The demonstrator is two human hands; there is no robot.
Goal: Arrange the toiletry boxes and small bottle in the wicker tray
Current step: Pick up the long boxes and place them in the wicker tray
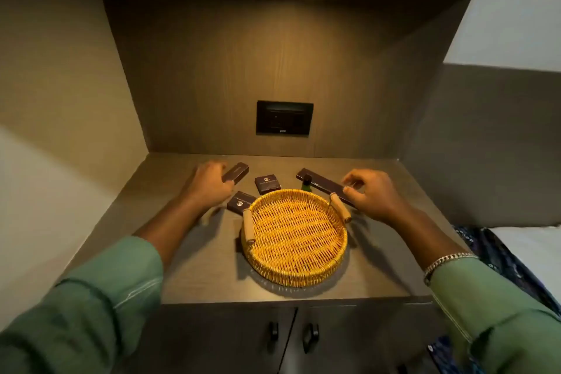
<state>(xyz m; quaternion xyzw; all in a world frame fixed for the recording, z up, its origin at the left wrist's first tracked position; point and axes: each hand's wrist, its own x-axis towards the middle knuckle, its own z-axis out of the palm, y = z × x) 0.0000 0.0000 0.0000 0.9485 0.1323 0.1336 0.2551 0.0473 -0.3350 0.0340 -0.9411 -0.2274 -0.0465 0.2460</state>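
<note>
Round wicker tray (294, 237) with 2 wooden handles, empty, on a wooden countertop (194, 267). Behind it: 2 small dark boxes (267, 184) (240, 203), small green bottle (307, 182). Left hand (209, 184) closed around a narrow dark box (237, 172); right hand (368, 196) pinching the near end of a long dark box (321, 184). Green sleeves (91, 307), silver bracelet (444, 263) on right wrist.

The small green bottle (306, 182) stands half hidden behind the round wicker tray's rim (274, 275). Gold lettering on the dark brown square boxes (267, 184) is too small to read
</note>
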